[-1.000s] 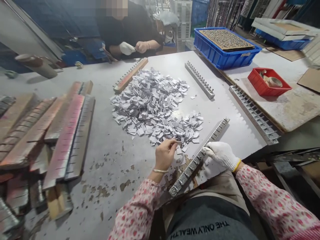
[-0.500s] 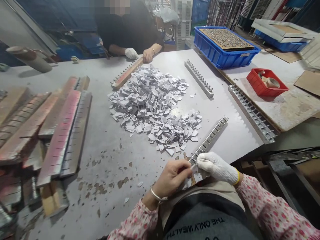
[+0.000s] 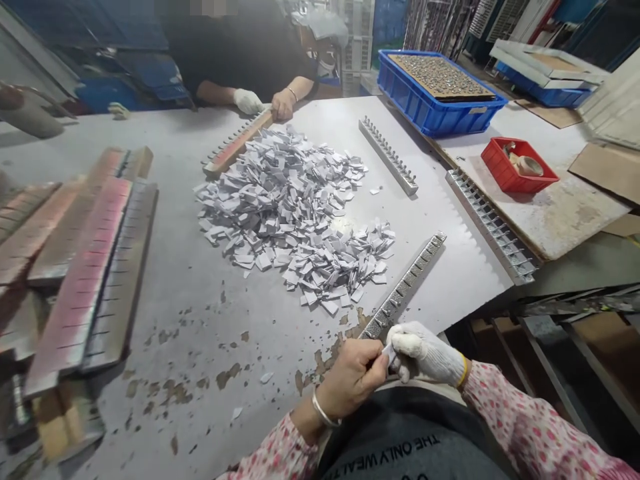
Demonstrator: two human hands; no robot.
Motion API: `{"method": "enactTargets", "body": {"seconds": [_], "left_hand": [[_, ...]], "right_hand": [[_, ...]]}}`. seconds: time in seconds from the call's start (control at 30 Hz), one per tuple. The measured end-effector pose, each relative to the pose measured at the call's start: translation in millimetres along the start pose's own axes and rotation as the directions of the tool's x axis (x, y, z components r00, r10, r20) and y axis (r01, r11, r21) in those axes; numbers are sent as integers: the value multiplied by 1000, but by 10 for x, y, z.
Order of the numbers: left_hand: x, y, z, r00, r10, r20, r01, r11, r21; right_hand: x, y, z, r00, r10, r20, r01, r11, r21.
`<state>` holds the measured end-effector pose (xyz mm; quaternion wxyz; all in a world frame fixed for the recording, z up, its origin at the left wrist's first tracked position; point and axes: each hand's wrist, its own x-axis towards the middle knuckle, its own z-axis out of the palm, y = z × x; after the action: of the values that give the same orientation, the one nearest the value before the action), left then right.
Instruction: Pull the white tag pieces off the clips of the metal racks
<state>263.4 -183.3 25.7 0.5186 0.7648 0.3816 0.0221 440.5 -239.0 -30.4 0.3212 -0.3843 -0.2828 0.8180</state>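
My bare left hand (image 3: 354,375), with a bangle at the wrist, pinches a small flat white piece (image 3: 389,352). My right hand (image 3: 425,352), in a white knitted glove, has its fingers curled at the other side of this piece. Both hands meet close to my apron, by the near end of a slotted metal bar (image 3: 411,280). The bar lies slantwise on the table, and slots run along its top. My left hand partly hides its near end. Beyond is a large heap of similar white pieces (image 3: 300,193).
Slotted bars, some pink-stained (image 3: 85,267), are stacked at left. Two pegged bars (image 3: 387,157) (image 3: 490,223) lie at right. A blue crate (image 3: 440,113) and red bin (image 3: 517,183) stand beyond. Across the table, a co-worker's hands (image 3: 265,103) are at another bar (image 3: 240,143).
My hands have drawn back a little from the metal bar toward my apron, and my right hand has come off it. The camera view has shifted to the right.
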Motion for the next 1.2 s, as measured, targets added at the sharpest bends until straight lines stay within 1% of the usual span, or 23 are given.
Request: {"method": "enactTargets", "body": {"seconds": [0.03,0.07,0.1,0.13,0.17,0.2,0.23,0.27,0.3,0.33,0.37,0.4,0.43,0.5,0.67,0.8,0.87,0.97,1.03,1.07,1.1,1.13,1.2], "left_hand": [[7,-14,13,1000,-12,-11,12,1000,20],[16,-40,25,999,-22,-35,24,998,53],[24,-77,36,997,-31,-66,37,995,89],[31,-123,45,996,-40,-85,50,992,119],[37,-172,53,996,-50,-75,60,988,140],[40,-222,60,997,-62,-41,68,985,159],[42,-267,66,997,-76,0,75,981,179],[41,-304,72,995,-92,38,83,976,201],[39,-331,80,992,-105,67,88,971,222],[37,-349,88,990,-113,84,89,966,241],[34,-357,98,989,-118,85,93,962,258],[32,-360,109,989,-124,80,98,957,274],[30,-359,122,989,-129,75,103,952,288],[27,-358,146,989,-135,63,109,944,312],[32,-375,156,989,-141,53,118,943,311],[45,-336,109,986,-152,72,131,961,244],[38,-307,94,986,-155,68,138,968,208],[16,-328,70,986,-149,76,137,981,140],[23,-420,19,985,-147,94,136,985,107],[43,-488,-25,986,-151,76,141,983,118],[75,-566,-80,987,-157,27,151,977,152],[119,-649,-143,985,-162,-50,169,963,209],[232,-810,-272,962,-164,-216,235,902,361]], "right_hand": [[15,11,-45,1000,-9,-29,8,1000,-24],[36,11,-115,996,-40,-81,31,994,-102],[64,3,-209,984,-87,-153,51,973,-224],[97,-8,-319,963,-143,-229,49,926,-374],[134,-18,-436,933,-205,-295,17,846,-534],[172,-24,-549,900,-267,-343,-42,731,-681],[210,-23,-648,874,-317,-368,-122,591,-798],[246,-16,-725,861,-347,-372,-202,437,-876],[278,-7,-776,861,-357,-362,-266,290,-919],[306,1,-801,869,-351,-349,-308,169,-936],[328,4,-802,879,-332,-342,-334,81,-939],[346,-2,-785,891,-305,-337,-346,25,-938],[360,-19,-755,899,-281,-336,-353,-9,-936],[381,-84,-682,907,-238,-347,-366,-41,-930],[477,-320,-567,915,-74,-397,-401,-56,-914],[630,-504,-486,925,118,-361,-351,-101,-931],[677,-584,-430,921,177,-348,-332,-114,-936],[652,-629,-390,928,151,-341,-327,-110,-939],[601,-580,-418,944,96,-316,-307,-103,-946],[579,-534,-448,952,65,-301,-293,-100,-951],[564,-479,-485,957,36,-287,-282,-98,-954],[556,-420,-526,961,15,-277,-275,-95,-957],[554,-312,-613,965,-17,-260,-261,-79,-962]]}}
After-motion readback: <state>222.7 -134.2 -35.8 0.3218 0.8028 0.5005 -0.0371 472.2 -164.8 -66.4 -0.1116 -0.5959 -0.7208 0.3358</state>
